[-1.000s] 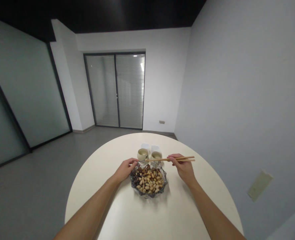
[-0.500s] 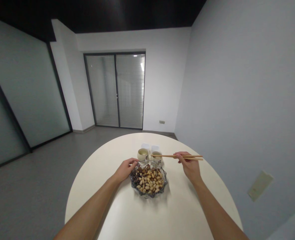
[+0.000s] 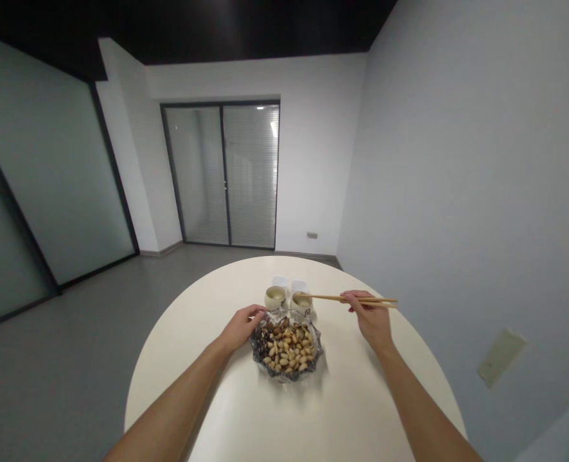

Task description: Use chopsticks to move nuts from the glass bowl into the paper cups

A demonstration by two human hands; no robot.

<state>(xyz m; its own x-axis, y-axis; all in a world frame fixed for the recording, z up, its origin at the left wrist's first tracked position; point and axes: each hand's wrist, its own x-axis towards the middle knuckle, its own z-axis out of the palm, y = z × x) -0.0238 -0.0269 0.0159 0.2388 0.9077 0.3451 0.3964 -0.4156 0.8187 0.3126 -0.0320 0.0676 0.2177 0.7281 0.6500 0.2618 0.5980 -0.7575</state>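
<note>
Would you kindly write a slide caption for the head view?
Right hand holds chopsticks at a small cup; left hand at the glass bowl of nuts.

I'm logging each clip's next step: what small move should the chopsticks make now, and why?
Probably part the chopsticks slightly: the right hand holds them with their tips at the mouth of the right cup, while the left hand is at the rim of the bowl. Whether they pinch anything is too small to tell.
</note>
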